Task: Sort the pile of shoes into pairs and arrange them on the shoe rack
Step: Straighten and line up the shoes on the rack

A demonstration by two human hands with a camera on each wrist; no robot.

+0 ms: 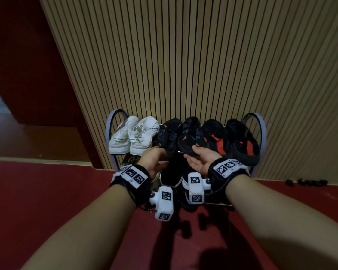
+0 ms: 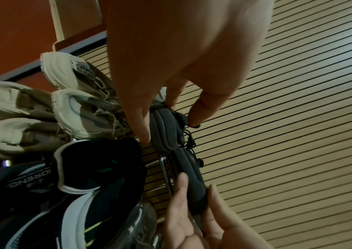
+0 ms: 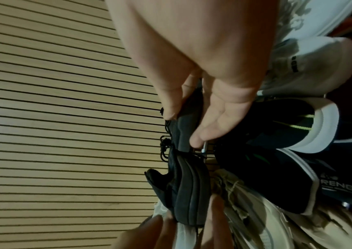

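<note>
The shoe rack (image 1: pixel 261 131) stands against a slatted wall. Its top shelf holds a white pair (image 1: pixel 133 135), a black pair with orange marks, and a black-and-red pair (image 1: pixel 230 139). My left hand (image 1: pixel 154 158) pinches the heel of the left black-orange shoe (image 1: pixel 168 135), seen up close as a dark heel (image 2: pixel 166 128). My right hand (image 1: pixel 197 158) grips the heel of the right black-orange shoe (image 1: pixel 190 137), thumb on top and fingers beneath (image 3: pixel 185 131). Both shoes rest on the shelf side by side.
On the lower shelves sit dark shoes with white soles (image 2: pixel 98 168) and beige shoes (image 2: pixel 79 111). The slatted wall (image 1: pixel 183 55) rises right behind the rack. Red floor (image 1: pixel 47 191) spreads in front; small dark objects (image 1: pixel 306 182) lie by the wall at right.
</note>
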